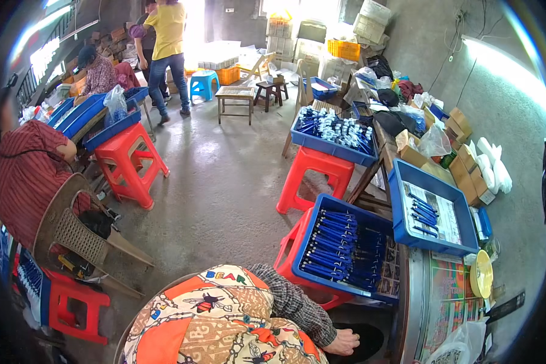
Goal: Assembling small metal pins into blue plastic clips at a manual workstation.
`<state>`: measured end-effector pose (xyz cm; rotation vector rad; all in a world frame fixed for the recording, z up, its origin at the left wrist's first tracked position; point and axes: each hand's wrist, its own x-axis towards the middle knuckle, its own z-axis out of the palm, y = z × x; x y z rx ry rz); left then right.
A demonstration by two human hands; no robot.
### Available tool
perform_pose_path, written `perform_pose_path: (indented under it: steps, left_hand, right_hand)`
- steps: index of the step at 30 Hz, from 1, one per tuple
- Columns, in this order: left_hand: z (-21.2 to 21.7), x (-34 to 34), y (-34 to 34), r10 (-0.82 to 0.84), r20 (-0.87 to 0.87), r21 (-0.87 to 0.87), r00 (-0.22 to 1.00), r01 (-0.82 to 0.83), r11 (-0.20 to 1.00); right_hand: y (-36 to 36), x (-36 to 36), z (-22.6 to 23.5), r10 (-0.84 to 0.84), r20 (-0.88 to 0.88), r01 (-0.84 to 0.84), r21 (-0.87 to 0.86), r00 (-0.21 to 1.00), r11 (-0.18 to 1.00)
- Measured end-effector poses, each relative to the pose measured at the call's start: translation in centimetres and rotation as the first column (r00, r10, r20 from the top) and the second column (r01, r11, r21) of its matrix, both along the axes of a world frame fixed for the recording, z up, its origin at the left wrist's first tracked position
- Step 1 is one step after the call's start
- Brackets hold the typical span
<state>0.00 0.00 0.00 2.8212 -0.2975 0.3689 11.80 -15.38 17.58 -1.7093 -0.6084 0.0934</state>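
Neither of my hands shows in the head view. At the bottom edge lies a bright patterned garment (224, 321). From it a checked cloth limb (294, 303) runs down to a bare hand or foot (343, 343) beside a dark shape; I cannot tell which it is. Just beyond stands a blue tray (301, 249) packed with blue pens, set on a red stool. To its right a second blue tray (400, 200) holds a few pens and printed sheets. Below that tray sits a round metal-rimmed table (406, 297) with a colourful printed top.
A third blue tray of pens (321, 144) rests on a red stool (312, 176) farther back. Seated people work at blue trays on the left, one in a striped red shirt (24, 176). A person in a yellow shirt (167, 36) stands at the back. Cardboard boxes (467, 164) line the right wall.
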Motion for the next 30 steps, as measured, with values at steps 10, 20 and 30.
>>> perform_pose_path:
  steps: [10,20,30]
  left_hand:
    - [-0.6,0.1,-0.2,0.010,0.057,-0.012,0.998,-0.009,1.000]
    - [1.9,0.0,0.4,-0.057,0.032,-0.133,0.998,0.061,0.989]
    - [13.4,4.3,3.1,-0.177,0.214,-0.123,0.961,0.206,0.971]
  right_hand:
    - [0.2,-0.1,0.0,-0.010,-0.027,0.011,0.029,1.000,1.000]
    - [-0.9,2.9,-3.2,0.006,-0.008,-0.006,0.019,1.000,1.000]
    - [-6.0,2.5,-2.0,-0.040,-0.071,0.043,0.046,0.997,0.998]
